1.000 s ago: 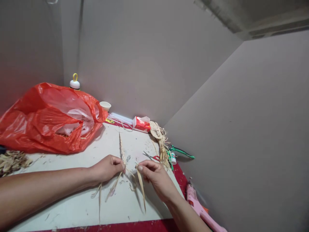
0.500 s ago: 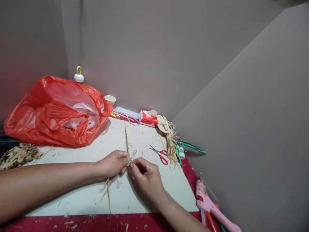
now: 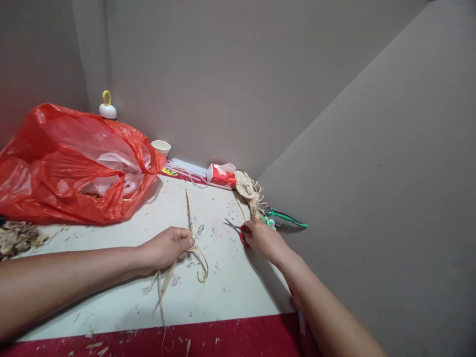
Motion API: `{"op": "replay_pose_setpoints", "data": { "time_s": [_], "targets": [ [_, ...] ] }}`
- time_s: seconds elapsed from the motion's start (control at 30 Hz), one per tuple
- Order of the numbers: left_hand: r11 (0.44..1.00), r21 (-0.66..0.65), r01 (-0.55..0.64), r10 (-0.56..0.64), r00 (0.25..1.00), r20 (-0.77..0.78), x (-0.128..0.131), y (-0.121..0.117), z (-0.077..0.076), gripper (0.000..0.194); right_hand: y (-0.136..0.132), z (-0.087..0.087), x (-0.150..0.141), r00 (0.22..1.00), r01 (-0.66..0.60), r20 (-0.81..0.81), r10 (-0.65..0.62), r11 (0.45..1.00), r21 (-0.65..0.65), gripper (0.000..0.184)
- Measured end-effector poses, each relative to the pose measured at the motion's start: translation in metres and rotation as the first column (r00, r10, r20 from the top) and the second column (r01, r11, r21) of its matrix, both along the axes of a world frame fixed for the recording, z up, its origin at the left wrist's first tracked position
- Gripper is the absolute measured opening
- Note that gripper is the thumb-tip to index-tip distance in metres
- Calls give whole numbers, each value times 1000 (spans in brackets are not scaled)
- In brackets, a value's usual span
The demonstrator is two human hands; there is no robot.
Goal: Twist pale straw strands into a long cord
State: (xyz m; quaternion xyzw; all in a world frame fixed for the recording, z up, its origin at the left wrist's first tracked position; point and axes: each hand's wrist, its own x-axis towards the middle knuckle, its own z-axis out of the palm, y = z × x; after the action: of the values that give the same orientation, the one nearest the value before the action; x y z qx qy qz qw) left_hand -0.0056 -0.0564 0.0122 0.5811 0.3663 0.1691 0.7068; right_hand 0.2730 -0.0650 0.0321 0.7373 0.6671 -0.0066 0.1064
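Tabletop (image 3: 238, 292), white with red borders, lies beneath the hands. The left hand (image 3: 167, 247) still pinches a narrow, pale plaited-straw strip (image 3: 190, 214) over its middle; the right hand (image 3: 267, 242) has moved from strip to red-handled metal scissors (image 3: 240, 231), its grip unclear.

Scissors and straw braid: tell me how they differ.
The scissors have red handles and dark blades; the straw braid is pale. The scissors point left; the braid points away from the camera. The right hand touches the scissors' handles; the left hand pinches the braid. Both taper to a tip.
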Motion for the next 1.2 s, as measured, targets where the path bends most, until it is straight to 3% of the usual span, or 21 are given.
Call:
{"op": "replay_pose_setpoints", "data": {
  "time_s": [0.3, 0.4, 0.47, 0.57, 0.77, 0.97, 1.07, 1.2],
  "targets": [
    [1000, -11, -3, 3, 1000, 24, 0, 0, 2, 29, -9, 8, -4, 999, -16, 38, 20, 992, -122, 15],
    [1000, -8, 9, -9, 1000, 20, 0, 0, -1, 31, -20, 8, -7, 999, -49, -25, 47, 994, -102, 22],
    [1000, 2, 7, -7, 1000, 20, 0, 0, -2, 32, -27, 6, -9, 998, -59, -39, 57, 996, -71, 16],
    [1000, 9, -1, 0, 999, 37, 0, 0, -2, 33, -33, 2, -11, 998, -47, 30, 48, 998, -47, 9],
    [1000, 8, 3, -3, 1000, 19, 0, -1, 0, 31, -32, -5, -7, 996, -49, 76, 52, 998, -37, 11],
    [999, 32, -12, 11, 999, 44, 0, -1, -5, 34, -39, -6, 2, 961, -194, -184, 206, 978, 82, 13],
    [999, 26, -21, 20, 999, 34, 0, -2, -3, 32, -43, -6, 1, 874, -252, -372, 311, 947, 199, 17],
    [1000, 4, -27, 27, 999, 21, 1, -1, -1, 31, -50, -4, -17, 723, -191, -622, 300, 952, 238, 21]
  ]
}}
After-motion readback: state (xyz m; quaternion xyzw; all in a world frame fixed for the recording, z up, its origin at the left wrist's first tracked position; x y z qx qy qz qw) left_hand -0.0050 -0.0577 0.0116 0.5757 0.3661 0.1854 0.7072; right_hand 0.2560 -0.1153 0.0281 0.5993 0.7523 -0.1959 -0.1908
